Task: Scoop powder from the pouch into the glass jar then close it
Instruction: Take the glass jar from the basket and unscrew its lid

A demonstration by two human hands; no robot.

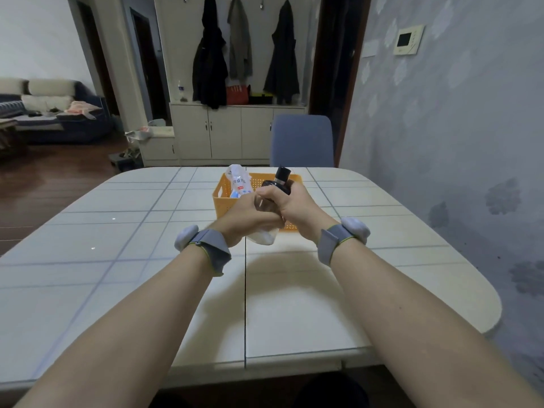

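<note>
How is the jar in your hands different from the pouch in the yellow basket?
The jar is see-through glass; the pouch is white with print on it. The left hand and right hand grip the jar; nothing touches the pouch. The jar is tilted in front of the basket; the pouch stands inside it.
</note>
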